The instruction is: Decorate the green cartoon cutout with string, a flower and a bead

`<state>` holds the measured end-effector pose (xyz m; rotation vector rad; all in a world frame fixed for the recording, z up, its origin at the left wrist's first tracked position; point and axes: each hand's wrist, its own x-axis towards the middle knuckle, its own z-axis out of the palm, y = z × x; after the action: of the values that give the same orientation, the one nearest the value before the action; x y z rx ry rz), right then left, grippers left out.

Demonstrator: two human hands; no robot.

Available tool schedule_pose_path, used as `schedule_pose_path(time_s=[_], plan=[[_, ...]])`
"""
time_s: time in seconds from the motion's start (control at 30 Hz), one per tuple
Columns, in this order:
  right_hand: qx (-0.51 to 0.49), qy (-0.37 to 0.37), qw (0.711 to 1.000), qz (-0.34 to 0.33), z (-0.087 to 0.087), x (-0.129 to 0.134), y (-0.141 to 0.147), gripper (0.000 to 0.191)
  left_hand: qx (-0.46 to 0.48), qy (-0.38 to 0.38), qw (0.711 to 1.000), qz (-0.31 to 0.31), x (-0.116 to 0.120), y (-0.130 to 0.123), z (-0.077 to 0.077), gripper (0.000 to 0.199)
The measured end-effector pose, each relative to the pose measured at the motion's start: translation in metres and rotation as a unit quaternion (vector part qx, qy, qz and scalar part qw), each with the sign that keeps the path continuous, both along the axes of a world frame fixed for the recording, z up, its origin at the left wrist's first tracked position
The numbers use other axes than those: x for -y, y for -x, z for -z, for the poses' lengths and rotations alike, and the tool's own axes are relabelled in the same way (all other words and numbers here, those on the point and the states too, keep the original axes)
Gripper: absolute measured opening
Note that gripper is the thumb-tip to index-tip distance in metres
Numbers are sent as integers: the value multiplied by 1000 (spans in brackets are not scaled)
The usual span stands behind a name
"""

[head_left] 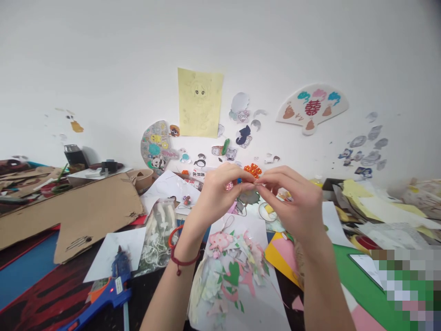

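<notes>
My left hand (222, 191) and my right hand (298, 195) meet fingertip to fingertip above the middle of the table. Both are closed in a pinch. What lies between the fingertips is too small to make out. Just behind them shows an orange beaded flower (253, 170); I cannot tell whether the fingers hold it. Below my wrists, pink paper flowers (221, 240) and a green paper heart (232, 274) lie on a white sheet (267, 305). A red cord bracelet (186, 263) and an orange band circle my left wrist.
A blue hot glue gun (119, 290) rests at lower left on white paper, near a clear plastic bag (156, 234). Cut cardboard (99, 207) covers the left side. On the right are green paper (344, 262) and a phone (367, 269). Behind stands a wall (120, 55) with drawings.
</notes>
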<state>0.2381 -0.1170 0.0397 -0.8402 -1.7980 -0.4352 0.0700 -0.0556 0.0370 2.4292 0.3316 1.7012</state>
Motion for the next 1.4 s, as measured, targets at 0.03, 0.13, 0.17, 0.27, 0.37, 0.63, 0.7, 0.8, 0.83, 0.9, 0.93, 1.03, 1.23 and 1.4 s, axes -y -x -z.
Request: schedule_pose_path(time_s=[0.03, 0.13, 0.17, 0.27, 0.37, 0.63, 0.7, 0.8, 0.83, 0.9, 0.93, 1.03, 1.23, 1.4], plan=[[9, -16, 1000, 9, 1, -1, -1, 14, 3, -7, 1000, -3, 0, -1, 1, 2], [41, -70, 996, 43, 1, -2, -2, 14, 16, -17, 1000, -18, 1, -2, 1, 5], [52, -84, 994, 53, 1, -2, -2, 14, 16, -18, 999, -25, 2, -2, 2, 5], [73, -122, 988, 66, 0, -4, -3, 14, 3, -18, 999, -39, 3, -2, 1, 5], [70, -137, 986, 57, 0, -6, -4, 14, -11, -19, 999, -40, 3, -1, 1, 4], [43, -114, 992, 34, 2, -8, -4, 16, -25, -55, 997, -48, 3, 1, 0, 7], [35, -115, 992, 35, 2, -7, -4, 16, -21, -63, 996, -51, 3, 1, 0, 7], [33, -112, 993, 22, 2, -7, -4, 17, -20, -46, 998, -35, 3, 2, 0, 4], [33, -109, 993, 15, 2, -7, -5, 18, -24, -34, 999, -25, 3, 3, 0, 3], [34, -104, 994, 5, 2, -8, -6, 19, -34, -13, 999, -9, 2, 4, 0, 4], [34, -102, 994, 2, 2, -8, -7, 20, -37, -7, 999, -3, 2, 5, 0, 4], [33, -96, 995, -2, 2, -9, -7, 19, -46, 2, 999, 8, 2, 5, 0, 4], [23, -39, 999, -29, -1, -6, -9, 15, -60, 3, 998, 24, 3, 4, 1, 5], [11, 37, 997, -70, -3, -2, -14, 12, -59, 2, 998, 21, 4, 4, 1, 4]])
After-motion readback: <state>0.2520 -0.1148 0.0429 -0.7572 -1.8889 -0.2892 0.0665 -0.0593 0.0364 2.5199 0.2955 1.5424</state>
